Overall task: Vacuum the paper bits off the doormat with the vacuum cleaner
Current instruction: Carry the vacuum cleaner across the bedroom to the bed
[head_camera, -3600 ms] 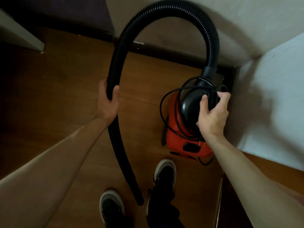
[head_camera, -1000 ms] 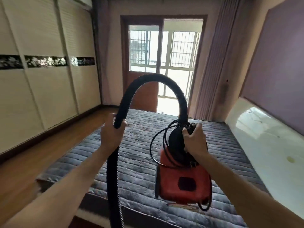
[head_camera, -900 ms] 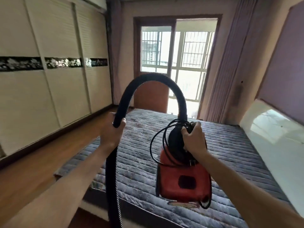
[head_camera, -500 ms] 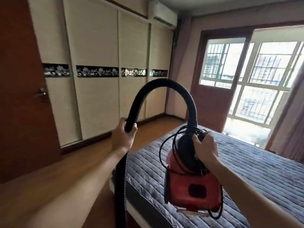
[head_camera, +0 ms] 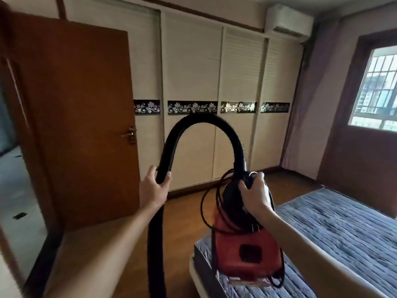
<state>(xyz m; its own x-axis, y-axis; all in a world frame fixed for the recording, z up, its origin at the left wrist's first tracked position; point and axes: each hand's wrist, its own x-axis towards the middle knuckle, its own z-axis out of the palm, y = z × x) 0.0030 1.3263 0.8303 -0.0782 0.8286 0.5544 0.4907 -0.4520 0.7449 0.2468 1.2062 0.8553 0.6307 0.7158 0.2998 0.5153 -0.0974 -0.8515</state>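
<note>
Big pale wardrobe (head_camera: 193,72) fills the far wall: flat sliding panels w/ fine horizontal ribbing & a dark floral band across the middle. Left of it a smooth brown wooden door (head_camera: 86,115) stands open, metal lever handle on its right edge. Floor (head_camera: 187,214) is glossy brown wood. Lower right, a bed (head_camera: 343,233) w/ grey-blue quilted cover, soft ridged rows, pale frame. Window (head_camera: 378,93) w/ bars at far right, white air conditioner (head_camera: 287,21) high up near the ceiling.

Vacuum cleaner (head_camera: 247,248) is held up in the air in front of the person, over the near corner of the bed: boxy red plastic body, rounded black top, dark rectangular patch on the back. Thin black cord (head_camera: 206,203) loops loosely round it. Ribbed black hose (head_camera: 202,121) rises from the top, arches over & drops down at left, out of frame at the bottom.

Right hand (head_camera: 255,194) grips the black top where the hose joins, fingers curled tight over it, thumb on the near side. Left hand (head_camera: 153,189) is wrapped round the hose on the down-going side, fingers closed round it, thumb tip showing on the right. Doormat & paper bits not in view
</note>
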